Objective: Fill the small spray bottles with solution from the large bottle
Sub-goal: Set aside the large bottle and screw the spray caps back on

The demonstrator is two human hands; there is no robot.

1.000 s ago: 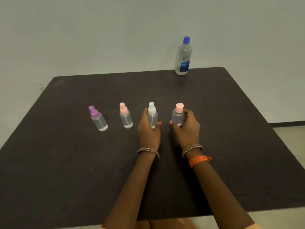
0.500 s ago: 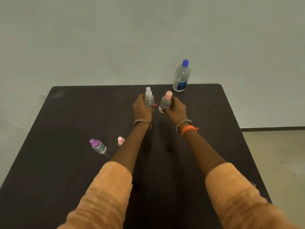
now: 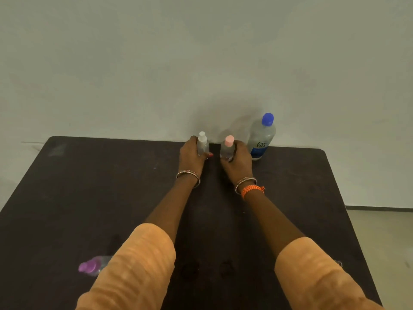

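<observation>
Hands [image 3: 192, 154] [image 3: 237, 162] clasp clear cylindrical spray bottles [image 3: 203, 145] [image 3: 227, 148].

Three bottles stand at the far edge of the surface [image 3: 89, 186], one lies near.

Upper middle of the frame: two spray bottles [image 3: 203, 144] [image 3: 228, 148] side by side; the large bottle [image 3: 261, 138] just right of them. Lower left: another spray bottle [image 3: 92, 266], beside a sleeve [image 3: 134, 265].

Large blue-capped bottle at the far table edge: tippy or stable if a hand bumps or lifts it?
The large bottle is tall and narrow, so a sideways knock up high would probably tip it. It stands right at the far edge of the table, so a fall could carry it off. Its clear, smooth wall looks rigid and possibly slippery; how full it is cannot be told.
</observation>
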